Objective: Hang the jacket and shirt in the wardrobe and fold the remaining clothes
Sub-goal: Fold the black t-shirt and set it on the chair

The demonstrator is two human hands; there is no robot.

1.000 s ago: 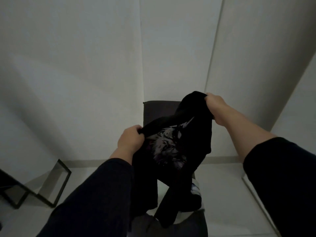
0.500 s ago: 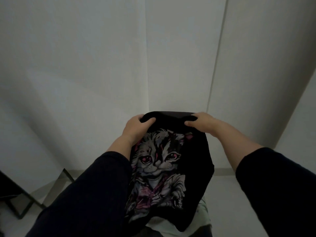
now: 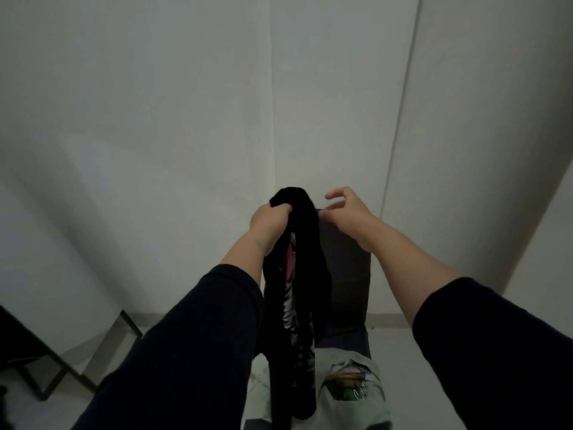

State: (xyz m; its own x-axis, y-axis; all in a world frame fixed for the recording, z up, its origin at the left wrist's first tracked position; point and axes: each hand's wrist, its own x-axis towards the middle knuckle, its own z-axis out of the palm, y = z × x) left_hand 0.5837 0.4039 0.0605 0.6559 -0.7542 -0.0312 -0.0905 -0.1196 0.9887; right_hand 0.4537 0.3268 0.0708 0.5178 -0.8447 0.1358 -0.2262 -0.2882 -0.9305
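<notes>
Hanging bunched from left hand's fist: black tee, pink/white print strip showing, above pale green tee w/ unreadable script. Right hand loose, fingers spread, holding nothing.

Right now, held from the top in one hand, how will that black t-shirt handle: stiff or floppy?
Likely floppy: the black t-shirt hangs in a narrow bunched column from the left hand, its printed front folded inward. Probably light, since one fist carries it all. The right hand is open beside it; expect swaying and folds collapsing unless both hands spread it.
</notes>
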